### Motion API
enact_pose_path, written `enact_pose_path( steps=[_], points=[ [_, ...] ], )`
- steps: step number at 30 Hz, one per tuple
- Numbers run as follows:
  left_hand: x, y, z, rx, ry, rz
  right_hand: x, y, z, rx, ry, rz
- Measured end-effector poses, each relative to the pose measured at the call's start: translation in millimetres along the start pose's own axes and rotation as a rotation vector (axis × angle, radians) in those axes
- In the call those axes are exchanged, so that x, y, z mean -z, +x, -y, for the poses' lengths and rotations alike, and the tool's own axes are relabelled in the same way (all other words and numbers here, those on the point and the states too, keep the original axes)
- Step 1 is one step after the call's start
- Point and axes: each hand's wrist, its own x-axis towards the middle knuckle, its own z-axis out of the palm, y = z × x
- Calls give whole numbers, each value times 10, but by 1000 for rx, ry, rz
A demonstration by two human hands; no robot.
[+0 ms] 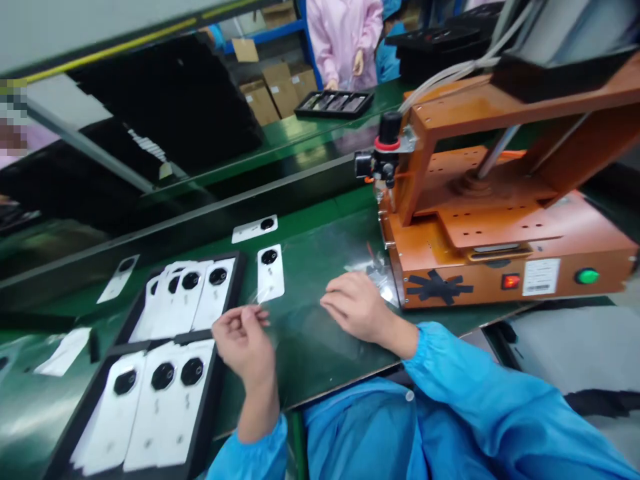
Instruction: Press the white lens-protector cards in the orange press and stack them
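My left hand (246, 341) is closed in a pinch above the right edge of a black tray (216, 373). A faint, see-through piece of film (258, 293) shows at its fingertips. My right hand (357, 308) hovers over the green bench, thumb and fingers pressed together; whatever may be between them is hidden. White phone back covers (167, 407) with round black camera areas overlap in the tray's two compartments. Just beyond my left hand, a single phone back cover (271, 273) lies on the bench, and another cover (254, 229) rests farther back.
An orange press machine (500, 280) with a lit red switch and green button stands at right. Clear plastic scraps (383, 280) lie beside it. A lone cover (119, 279) and white paper (65, 352) are at left. Across the bench, a person in pink (345, 40) handles another tray (334, 104).
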Motion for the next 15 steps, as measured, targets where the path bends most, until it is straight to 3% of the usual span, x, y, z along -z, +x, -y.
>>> enact_pose_path(
  steps=[1,3,6,8,11,15],
  points=[
    [272,-66,-33,8,28,-23,72,-30,19,-88,99,-41],
    [894,-212,-88,51,158,66,187,-78,9,-275,266,-68],
    [1807,-451,-47,83,604,424,227,-103,-77,-476,395,-24],
    [2255,-649,135,13,945,618,191,-98,-108,-541,446,-2],
    [2580,-1019,609,28,1138,749,148,-80,-80,-526,457,-6],
    [2570,-1476,1242,177,1221,805,169,-78,-52,-467,447,14]
  ],
)
